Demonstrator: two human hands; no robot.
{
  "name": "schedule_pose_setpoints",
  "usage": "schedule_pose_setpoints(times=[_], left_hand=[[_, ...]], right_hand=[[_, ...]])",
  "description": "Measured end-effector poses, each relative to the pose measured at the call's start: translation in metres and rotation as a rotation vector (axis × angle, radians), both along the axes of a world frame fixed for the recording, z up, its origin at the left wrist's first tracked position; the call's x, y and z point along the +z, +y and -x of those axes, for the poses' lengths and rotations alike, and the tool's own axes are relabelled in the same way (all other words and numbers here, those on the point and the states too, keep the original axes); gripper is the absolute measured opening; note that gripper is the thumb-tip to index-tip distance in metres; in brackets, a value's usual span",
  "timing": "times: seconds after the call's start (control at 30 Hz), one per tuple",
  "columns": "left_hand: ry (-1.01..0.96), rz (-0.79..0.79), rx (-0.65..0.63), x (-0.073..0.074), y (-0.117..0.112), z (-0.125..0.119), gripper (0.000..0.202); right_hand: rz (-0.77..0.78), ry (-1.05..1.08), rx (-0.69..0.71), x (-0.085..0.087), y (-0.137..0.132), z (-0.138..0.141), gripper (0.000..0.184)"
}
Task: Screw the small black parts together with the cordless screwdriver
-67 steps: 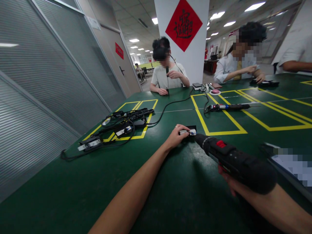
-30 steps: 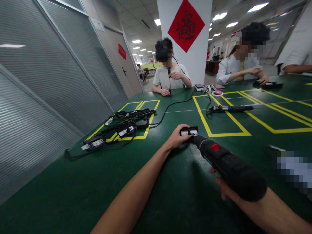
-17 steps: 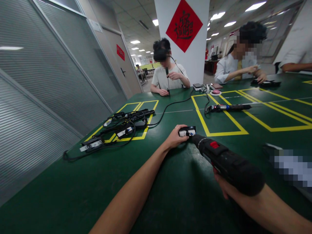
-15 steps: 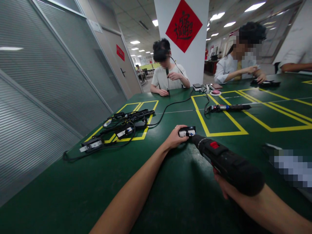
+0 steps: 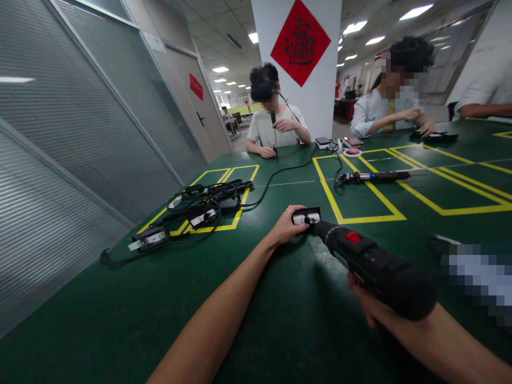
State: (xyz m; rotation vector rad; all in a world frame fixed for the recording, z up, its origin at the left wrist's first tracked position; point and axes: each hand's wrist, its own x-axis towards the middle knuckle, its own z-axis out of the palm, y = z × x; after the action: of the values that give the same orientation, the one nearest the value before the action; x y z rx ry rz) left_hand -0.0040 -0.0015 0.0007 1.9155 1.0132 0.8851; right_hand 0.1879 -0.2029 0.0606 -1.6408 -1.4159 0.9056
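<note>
A red diamond poster [image 5: 301, 42] on the pillar [image 5: 322, 104] bears black Chinese calligraphy; markings on the drill [image 5: 372, 261] are too small to read. The left arm [image 5: 228, 304] is extended, its left grip [image 5: 288, 224] clamped on a small black-and-white part [image 5: 300, 219] on the counter [image 5: 120, 309]. The right grip [image 5: 368, 303] wraps the drill from below, nose against or just beside the part.

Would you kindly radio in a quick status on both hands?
Left hand gripping black-and-white part. Right hand holding drill, aimed at the part, contact unclear. Black cabled devices lie left, apart from both hands.
</note>
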Motion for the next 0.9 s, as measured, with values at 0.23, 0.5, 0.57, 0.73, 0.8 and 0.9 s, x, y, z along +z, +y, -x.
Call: schedule_pose_setpoints(times=[0.23, 0.5, 0.57, 0.73, 0.8, 0.9], left_hand=[[0.02, -0.024, 0.017, -0.001, -0.002, -0.002, 0.053], [0.007, -0.022, 0.018, -0.003, -0.002, -0.004, 0.053], [0.005, -0.02, 0.013, -0.003, -0.002, -0.003, 0.053], [0.002, -0.009, 0.014, -0.002, -0.002, -0.003, 0.052], [-0.004, -0.004, 0.008, -0.002, -0.001, -0.003, 0.052], [-0.013, -0.011, 0.001, -0.003, -0.001, -0.003, 0.052]], right_hand=[[0.043, 0.07, 0.015, -0.004, -0.007, -0.001, 0.008], [0.001, 0.047, -0.018, -0.002, -0.007, 0.0, 0.007], [0.019, 0.081, 0.011, -0.001, -0.006, 0.001, 0.005], [0.025, 0.022, 0.013, 0.002, -0.007, -0.001, 0.009], [0.047, 0.036, 0.037, 0.002, -0.008, -0.004, 0.01], [0.06, 0.052, 0.017, -0.001, -0.01, -0.009, 0.013]])
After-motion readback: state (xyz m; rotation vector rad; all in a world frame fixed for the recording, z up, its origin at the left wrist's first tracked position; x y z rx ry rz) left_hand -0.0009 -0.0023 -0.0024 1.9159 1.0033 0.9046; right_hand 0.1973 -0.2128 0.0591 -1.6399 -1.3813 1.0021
